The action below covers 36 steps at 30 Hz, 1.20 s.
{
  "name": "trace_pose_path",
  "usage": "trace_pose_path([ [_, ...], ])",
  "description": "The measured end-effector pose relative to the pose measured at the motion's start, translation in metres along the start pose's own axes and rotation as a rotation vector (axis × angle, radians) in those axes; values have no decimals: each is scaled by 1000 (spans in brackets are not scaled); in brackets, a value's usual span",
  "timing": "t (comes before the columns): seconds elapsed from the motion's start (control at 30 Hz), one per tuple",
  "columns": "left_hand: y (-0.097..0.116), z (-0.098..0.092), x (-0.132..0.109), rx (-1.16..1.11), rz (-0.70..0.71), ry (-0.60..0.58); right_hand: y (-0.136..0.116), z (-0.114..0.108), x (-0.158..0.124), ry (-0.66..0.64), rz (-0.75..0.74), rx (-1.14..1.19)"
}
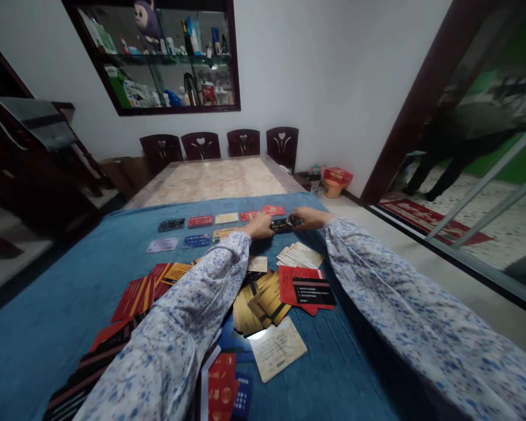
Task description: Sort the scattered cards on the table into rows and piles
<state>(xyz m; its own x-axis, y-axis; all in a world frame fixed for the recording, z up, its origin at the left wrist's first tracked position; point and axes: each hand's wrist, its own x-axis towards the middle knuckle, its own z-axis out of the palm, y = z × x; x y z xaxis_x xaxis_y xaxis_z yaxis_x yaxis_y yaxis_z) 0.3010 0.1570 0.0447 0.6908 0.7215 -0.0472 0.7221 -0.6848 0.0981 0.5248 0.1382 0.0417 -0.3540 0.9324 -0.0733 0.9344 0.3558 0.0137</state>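
My right hand (309,218) pinches the right end of a black card (281,225) near the far right corner of the blue cloth. At the card's left end is my left hand (259,225), its fingers closed at the edge. Behind them lie a red card (274,210) and another red card (249,216), partly hidden. The row runs left with a cream card (226,218), a red card (200,221) and a dark card (171,224). Nearer, a blue card (197,241) and a pale lilac card (162,245) lie flat. My left sleeve covers part of the cards.
Loose gold cards (269,298), white cards (301,255) and a black-striped card (313,291) lie between my arms. More red cards (134,298) spread at left on the blue cloth (333,374). Chairs (200,145) line the table's far end. A person (469,134) stands beyond the doorway.
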Motion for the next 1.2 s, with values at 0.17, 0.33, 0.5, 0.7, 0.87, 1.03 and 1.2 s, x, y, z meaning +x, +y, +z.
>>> trace_pose_path([
  [0.17,0,1,3,38,-43,-22,-2,1,3,-32,14,-5],
  [0.33,1,1,6,52,-47,-34,-2,6,8,-58,36,-16],
  [0.5,0,4,11,94,-29,-36,-2,6,11,-70,66,-10],
  [0.7,0,5,13,134,-8,-50,-9,2,11,-84,112,14],
  [0.87,2,2,12,151,-6,-61,-13,-1,12,-92,154,3],
  [1.03,2,4,14,174,1,-69,-18,-5,13,-132,160,-16],
  [1.2,2,6,14,182,-1,-63,-22,-7,13,-160,169,-50],
])
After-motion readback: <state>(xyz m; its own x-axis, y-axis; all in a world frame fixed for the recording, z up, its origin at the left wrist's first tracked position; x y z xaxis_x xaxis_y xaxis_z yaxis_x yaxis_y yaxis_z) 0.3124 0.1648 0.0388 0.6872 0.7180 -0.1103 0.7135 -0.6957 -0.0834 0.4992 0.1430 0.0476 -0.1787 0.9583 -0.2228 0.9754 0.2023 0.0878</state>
